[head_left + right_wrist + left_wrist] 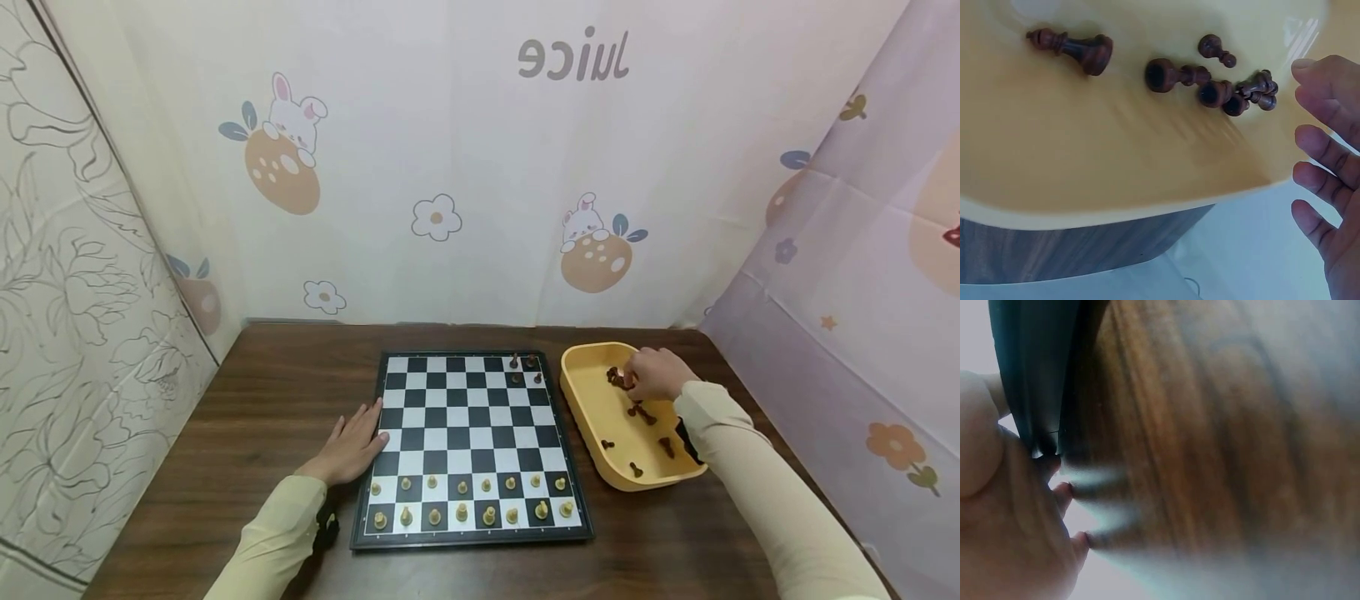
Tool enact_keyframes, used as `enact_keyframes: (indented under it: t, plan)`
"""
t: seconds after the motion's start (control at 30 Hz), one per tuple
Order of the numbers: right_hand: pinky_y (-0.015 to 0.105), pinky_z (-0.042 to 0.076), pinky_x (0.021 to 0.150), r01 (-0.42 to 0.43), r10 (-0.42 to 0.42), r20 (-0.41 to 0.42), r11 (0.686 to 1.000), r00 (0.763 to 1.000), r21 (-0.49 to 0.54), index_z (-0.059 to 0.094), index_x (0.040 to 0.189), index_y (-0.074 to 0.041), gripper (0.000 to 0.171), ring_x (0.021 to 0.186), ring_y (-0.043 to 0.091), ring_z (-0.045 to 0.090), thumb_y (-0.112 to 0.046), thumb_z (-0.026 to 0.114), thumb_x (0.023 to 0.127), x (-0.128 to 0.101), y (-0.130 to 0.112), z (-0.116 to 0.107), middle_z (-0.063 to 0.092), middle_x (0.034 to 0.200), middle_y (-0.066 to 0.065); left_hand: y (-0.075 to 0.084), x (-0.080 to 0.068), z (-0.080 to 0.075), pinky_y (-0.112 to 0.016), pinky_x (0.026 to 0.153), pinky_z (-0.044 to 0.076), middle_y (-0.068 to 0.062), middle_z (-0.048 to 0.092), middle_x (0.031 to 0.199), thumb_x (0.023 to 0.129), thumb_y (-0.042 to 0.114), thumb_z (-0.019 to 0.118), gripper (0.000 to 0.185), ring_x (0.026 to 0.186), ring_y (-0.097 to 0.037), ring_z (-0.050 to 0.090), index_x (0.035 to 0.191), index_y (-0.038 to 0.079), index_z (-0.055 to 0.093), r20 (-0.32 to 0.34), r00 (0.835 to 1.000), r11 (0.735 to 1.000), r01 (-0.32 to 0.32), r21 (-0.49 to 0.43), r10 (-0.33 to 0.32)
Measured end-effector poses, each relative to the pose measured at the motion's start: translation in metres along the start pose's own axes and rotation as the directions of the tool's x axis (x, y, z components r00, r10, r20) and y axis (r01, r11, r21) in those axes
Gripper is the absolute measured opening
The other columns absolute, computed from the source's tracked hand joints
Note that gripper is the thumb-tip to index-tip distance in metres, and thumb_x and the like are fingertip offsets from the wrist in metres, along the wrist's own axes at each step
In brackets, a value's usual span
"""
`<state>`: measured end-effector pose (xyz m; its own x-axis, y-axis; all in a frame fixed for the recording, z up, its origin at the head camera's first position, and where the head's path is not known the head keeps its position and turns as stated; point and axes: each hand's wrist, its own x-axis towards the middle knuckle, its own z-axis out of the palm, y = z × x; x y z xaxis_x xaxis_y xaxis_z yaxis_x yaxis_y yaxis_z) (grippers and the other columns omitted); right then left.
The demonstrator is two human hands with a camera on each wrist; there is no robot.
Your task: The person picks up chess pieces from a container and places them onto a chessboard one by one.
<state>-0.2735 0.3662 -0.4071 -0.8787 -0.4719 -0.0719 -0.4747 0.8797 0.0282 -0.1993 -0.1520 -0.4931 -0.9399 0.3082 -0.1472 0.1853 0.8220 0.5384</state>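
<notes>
Brown chessmen (513, 362), four on one chessboard (468, 417)

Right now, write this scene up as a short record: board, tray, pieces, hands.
Board: black-and-white chessboard on a brown table
Tray: yellow tray, right of the chessboard
Light pieces: two rows of eight along the near edge
Dark pieces: four in the far right corner; several more lie in the tray
Left hand: at the chessboard's left edge, fingers extended
Right hand: reaching into the tray, no piece visible in its fingers
</notes>
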Motion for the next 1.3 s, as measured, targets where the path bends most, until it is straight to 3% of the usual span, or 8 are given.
enact_keyframes:
  t: [0.27,0.43,0.57,0.8,0.87,1.1,1.3]
  plan:
    - [0.031,0.037,0.053,-0.006,0.006,0.022,1.0,1.0,0.025,0.067,0.062,-0.02,0.017,0.055,0.007,0.043,-0.012,0.077,0.073,-0.004,0.004,0.012,0.053,0.063,-0.012,0.0,0.0,0.0,-0.06,0.111,0.001,-0.022,0.018,0.155,0.102,0.033,0.038,0.065,0.142,-0.04,0.01,0.151,-0.001,0.012,0.003,1.0,1.0,-0.006,0.004,0.006]
    - [0.031,0.026,0.054,0.009,-0.01,0.034,1.0,0.999,0.027,0.059,0.052,-0.021,0.03,0.048,0.008,0.032,-0.011,0.073,0.077,-0.007,0.004,0.015,0.04,0.048,-0.013,0.0,-0.002,-0.002,-0.061,0.11,0.002,-0.023,0.02,0.154,0.103,0.031,0.038,0.063,0.142,-0.041,0.011,0.151,-0.003,0.014,-0.001,0.999,0.999,-0.034,-0.011,0.034]
    - [0.033,0.027,0.058,0.005,-0.005,0.032,1.0,0.999,0.005,0.063,0.056,-0.023,0.027,0.05,0.007,0.037,-0.013,0.075,0.077,-0.008,0.004,0.017,0.047,0.052,-0.016,0.001,-0.002,-0.002,-0.061,0.11,0.002,-0.023,0.02,0.154,0.103,0.031,0.038,0.063,0.142,-0.041,0.011,0.151,-0.002,0.014,-0.004,0.999,0.999,-0.037,-0.009,0.037]
    - [0.037,0.017,0.064,0.049,-0.05,-0.026,0.998,0.998,-0.028,0.038,0.043,-0.023,0.047,0.048,0.007,0.018,-0.004,0.07,0.073,-0.01,0.001,0.019,0.013,0.045,-0.017,0.001,-0.001,-0.003,-0.06,0.11,0.001,-0.022,0.019,0.154,0.103,0.032,0.037,0.063,0.142,-0.04,0.011,0.151,-0.001,0.014,0.002,1.0,1.0,-0.027,-0.007,0.027]
    - [0.038,0.017,0.065,0.062,-0.063,-0.035,0.998,0.997,-0.031,0.035,0.043,-0.023,0.05,0.047,0.008,0.017,-0.003,0.07,0.072,-0.011,0.0,0.02,0.009,0.046,-0.017,0.001,-0.001,-0.002,-0.06,0.111,0.001,-0.022,0.019,0.155,0.103,0.032,0.037,0.064,0.142,-0.04,0.01,0.151,-0.001,0.014,0.002,1.0,1.0,-0.023,-0.004,0.023]
    - [0.039,0.019,0.066,0.024,-0.024,0.019,0.999,1.0,-0.04,0.049,0.043,-0.023,0.041,0.048,0.008,0.032,-0.006,0.074,0.071,-0.009,0.002,0.021,0.032,0.041,-0.016,0.001,0.0,-0.002,-0.06,0.11,0.002,-0.022,0.02,0.154,0.103,0.031,0.038,0.063,0.142,-0.04,0.012,0.151,-0.002,0.014,-0.005,1.0,1.0,-0.028,0.008,0.028]
    - [0.04,0.019,0.066,0.02,-0.019,0.024,0.999,1.0,-0.041,0.053,0.046,-0.022,0.036,0.051,0.01,0.036,-0.008,0.074,0.071,-0.007,0.004,0.023,0.041,0.046,-0.012,-0.001,0.0,-0.001,-0.06,0.11,0.002,-0.022,0.02,0.154,0.103,0.03,0.038,0.063,0.142,-0.04,0.012,0.151,-0.002,0.014,-0.005,1.0,1.0,-0.027,0.009,0.027]
